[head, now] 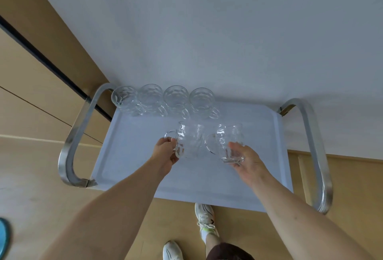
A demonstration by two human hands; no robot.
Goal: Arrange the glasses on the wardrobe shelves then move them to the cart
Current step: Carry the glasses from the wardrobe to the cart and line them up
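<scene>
Hands [165, 153] [246, 161] with 2 glass mugs [189, 141] [229, 145]

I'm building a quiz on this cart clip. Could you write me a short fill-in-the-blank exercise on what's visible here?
1. A row of ____ glass mugs stands along the far edge of the cart.
2. The left hand holds its glass by the ____.
3. The right hand holds ____ glass.
4. The cart's side rails are made of ____.

Missing words: four; handle; one; metal
</scene>
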